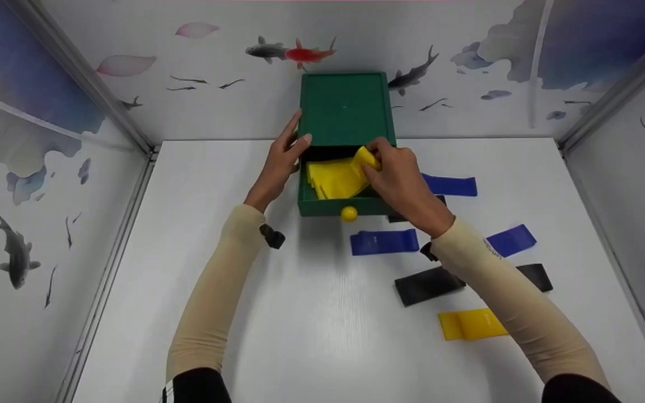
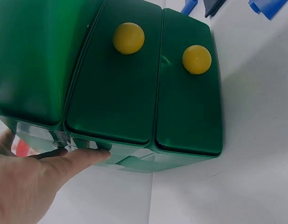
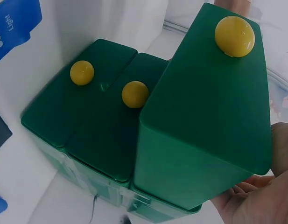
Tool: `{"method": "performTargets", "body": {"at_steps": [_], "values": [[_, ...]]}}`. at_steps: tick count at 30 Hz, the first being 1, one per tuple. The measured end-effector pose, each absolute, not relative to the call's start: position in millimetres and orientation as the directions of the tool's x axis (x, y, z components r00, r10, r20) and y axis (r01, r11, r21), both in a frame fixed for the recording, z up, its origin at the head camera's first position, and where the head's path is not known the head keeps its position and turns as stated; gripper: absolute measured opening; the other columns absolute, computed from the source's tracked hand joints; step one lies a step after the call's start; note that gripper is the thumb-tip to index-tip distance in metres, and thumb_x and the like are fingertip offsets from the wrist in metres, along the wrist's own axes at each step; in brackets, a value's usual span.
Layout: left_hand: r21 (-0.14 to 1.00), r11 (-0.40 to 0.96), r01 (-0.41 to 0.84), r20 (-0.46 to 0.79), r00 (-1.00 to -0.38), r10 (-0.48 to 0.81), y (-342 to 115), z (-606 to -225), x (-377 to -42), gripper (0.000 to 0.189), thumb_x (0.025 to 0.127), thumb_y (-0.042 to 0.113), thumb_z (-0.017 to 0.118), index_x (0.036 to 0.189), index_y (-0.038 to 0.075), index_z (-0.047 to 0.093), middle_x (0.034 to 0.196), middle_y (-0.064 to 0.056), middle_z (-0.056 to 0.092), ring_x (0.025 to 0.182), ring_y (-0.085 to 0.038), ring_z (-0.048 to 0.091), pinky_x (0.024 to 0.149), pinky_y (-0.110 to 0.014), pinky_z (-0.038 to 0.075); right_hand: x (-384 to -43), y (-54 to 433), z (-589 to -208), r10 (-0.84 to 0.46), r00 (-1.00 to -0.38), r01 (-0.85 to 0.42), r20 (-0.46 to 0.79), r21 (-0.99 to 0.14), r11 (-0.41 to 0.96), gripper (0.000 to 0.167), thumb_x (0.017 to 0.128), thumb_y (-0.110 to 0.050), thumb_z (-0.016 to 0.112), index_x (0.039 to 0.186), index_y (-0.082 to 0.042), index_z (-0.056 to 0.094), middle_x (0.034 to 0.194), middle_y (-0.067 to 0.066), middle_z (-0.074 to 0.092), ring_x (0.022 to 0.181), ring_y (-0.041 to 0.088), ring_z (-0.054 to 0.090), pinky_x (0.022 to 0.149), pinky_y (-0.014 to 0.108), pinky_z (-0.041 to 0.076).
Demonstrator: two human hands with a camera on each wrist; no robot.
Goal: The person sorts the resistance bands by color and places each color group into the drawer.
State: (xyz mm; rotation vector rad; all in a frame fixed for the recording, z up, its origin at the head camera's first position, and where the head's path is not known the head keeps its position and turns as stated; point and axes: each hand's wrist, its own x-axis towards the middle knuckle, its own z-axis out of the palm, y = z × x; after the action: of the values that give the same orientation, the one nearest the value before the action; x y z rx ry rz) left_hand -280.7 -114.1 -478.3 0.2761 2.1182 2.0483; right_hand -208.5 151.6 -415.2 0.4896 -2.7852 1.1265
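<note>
A green drawer cabinet (image 1: 347, 109) stands at the back of the table, its top drawer (image 1: 322, 209) pulled out by a yellow knob (image 1: 349, 213). Inside that drawer lies a yellow elastic band (image 1: 333, 178), flat and folded, with one end lifted. My right hand (image 1: 403, 179) pinches the lifted end between thumb and fingers over the drawer's right side. Against the cabinet's left side rests my left hand (image 1: 276, 165), fingers extended; in the left wrist view its thumb (image 2: 85, 158) touches the side wall. The right fingertips are hidden in the right wrist view.
Flat bands lie on the right of the table: blue (image 1: 384, 242), blue (image 1: 450, 186), blue (image 1: 513, 240), black (image 1: 429, 285), black (image 1: 536, 277) and yellow (image 1: 472, 323). Two lower drawers (image 2: 111, 93) are closed. A patterned wall (image 1: 216, 112) stands behind the cabinet.
</note>
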Motion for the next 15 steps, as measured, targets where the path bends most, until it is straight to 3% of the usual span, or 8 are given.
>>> {"method": "performTargets", "body": {"at_steps": [5, 13, 15], "values": [[1.0, 0.025, -0.006, -0.012, -0.971, 0.238, -119, -479, -280, 0.07, 0.113, 0.049, 0.058, 0.175, 0.049, 0.025, 0.186, 0.001, 0.022, 0.167, -0.03, 0.036, 0.127, -0.075, 0.035, -204, 151, -410, -0.276, -0.932, -0.362, 0.235, -0.615, 0.7, 0.032, 0.108, -0.011, 0.072, 0.135, 0.004, 0.065, 0.126, 0.025, 0.077, 0.108, 0.035, 0.079, 0.094, 0.046, 0.068], [1.0, 0.028, -0.006, -0.013, -0.97, 0.243, -113, -478, -280, 0.071, 0.113, 0.051, 0.058, 0.175, 0.049, 0.025, 0.186, 0.0, 0.023, 0.166, -0.029, 0.037, 0.128, -0.073, 0.036, -189, 187, -408, -0.211, -0.88, -0.445, 0.425, -0.585, 0.679, 0.021, 0.106, -0.006, 0.073, 0.124, 0.005, 0.075, 0.118, 0.023, 0.081, 0.098, 0.035, 0.08, 0.087, 0.049, 0.069], [0.999, 0.038, -0.004, -0.013, -0.971, 0.238, -113, -477, -280, 0.072, 0.112, 0.052, 0.058, 0.175, 0.048, 0.024, 0.185, -0.001, 0.025, 0.165, -0.03, 0.038, 0.128, -0.073, 0.036, -184, 200, -410, -0.183, -0.865, -0.453, 0.466, -0.572, 0.683, 0.02, 0.105, -0.006, 0.075, 0.122, 0.004, 0.077, 0.117, 0.021, 0.081, 0.096, 0.035, 0.081, 0.086, 0.037, 0.069]]}}
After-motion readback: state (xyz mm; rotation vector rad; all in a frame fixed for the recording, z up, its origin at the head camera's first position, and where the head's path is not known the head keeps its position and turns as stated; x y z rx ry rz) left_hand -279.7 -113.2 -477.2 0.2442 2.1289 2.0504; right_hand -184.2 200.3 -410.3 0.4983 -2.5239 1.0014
